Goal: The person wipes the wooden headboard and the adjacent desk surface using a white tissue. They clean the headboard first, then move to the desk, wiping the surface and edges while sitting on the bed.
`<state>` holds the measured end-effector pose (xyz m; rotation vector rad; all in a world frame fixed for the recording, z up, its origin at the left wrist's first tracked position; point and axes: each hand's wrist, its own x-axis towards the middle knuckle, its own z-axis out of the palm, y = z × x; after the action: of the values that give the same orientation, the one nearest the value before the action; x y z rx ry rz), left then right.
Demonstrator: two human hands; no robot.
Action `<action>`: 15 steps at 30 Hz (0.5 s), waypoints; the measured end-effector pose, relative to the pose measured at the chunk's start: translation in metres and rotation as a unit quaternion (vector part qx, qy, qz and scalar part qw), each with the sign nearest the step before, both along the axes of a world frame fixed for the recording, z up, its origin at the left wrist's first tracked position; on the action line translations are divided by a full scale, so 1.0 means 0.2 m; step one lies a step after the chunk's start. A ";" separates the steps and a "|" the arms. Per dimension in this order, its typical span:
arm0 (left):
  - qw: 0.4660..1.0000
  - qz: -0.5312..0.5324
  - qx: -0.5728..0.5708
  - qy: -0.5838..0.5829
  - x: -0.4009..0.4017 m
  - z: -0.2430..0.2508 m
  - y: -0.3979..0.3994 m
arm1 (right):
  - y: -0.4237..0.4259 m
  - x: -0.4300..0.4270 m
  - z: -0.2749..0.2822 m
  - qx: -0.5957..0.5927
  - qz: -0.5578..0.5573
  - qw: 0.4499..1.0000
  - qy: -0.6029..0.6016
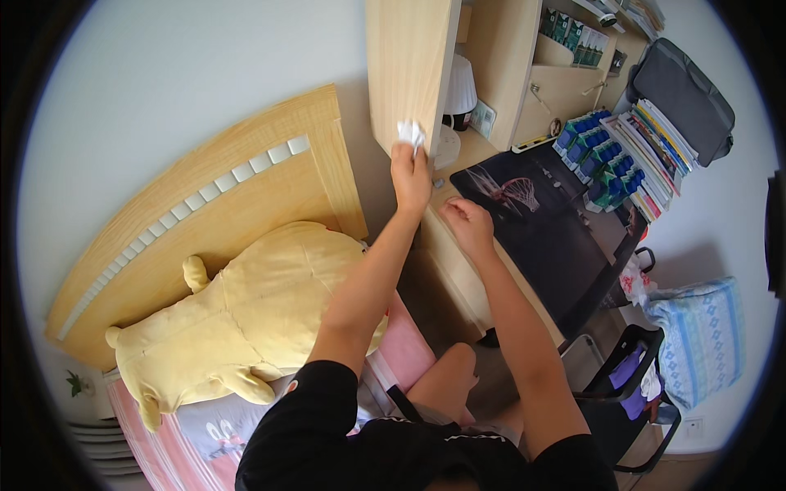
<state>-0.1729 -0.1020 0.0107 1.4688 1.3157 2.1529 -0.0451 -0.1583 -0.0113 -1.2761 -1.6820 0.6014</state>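
My left hand (412, 179) pinches a crumpled white tissue (410, 132) at the side panel (408, 67) of a light wooden desk hutch. I cannot tell how firmly the tissue touches the wood. Lower and to the right, my right hand (471, 226) hangs over the desk's front edge, its fingers curled in with nothing visible in them. Beside it a black desk mat (534, 258) printed with a basketball hoop covers much of the desktop. A small grey object (438, 183) sits on the desk between my hands.
A large yellow plush toy (276, 294) lies on the bed by a wooden headboard (245, 184) at left. A lamp (460, 86) stands inside the hutch. Blue-green cartons (589, 147), stacked books (657, 153) and a grey bag (681, 98) line the right. A black chair (605, 402) holds clothes.
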 end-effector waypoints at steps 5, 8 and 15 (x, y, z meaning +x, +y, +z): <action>0.985 -0.024 -0.145 -0.085 0.05 -0.39 -0.06 | 0.02 0.02 -0.03 -0.009 -0.003 1.000 0.011; 0.972 -0.023 -0.164 -0.165 0.01 -0.43 0.07 | 0.03 0.01 -0.04 -0.008 0.003 1.000 0.024; 0.943 -0.024 -0.219 -0.250 -0.27 -0.39 0.45 | -0.01 0.01 0.02 -0.006 0.024 0.999 0.022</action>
<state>-0.2279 -0.0115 -0.0673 0.7142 1.4117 1.8591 -0.0425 -0.1595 -0.0080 -1.2250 -1.6791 0.6641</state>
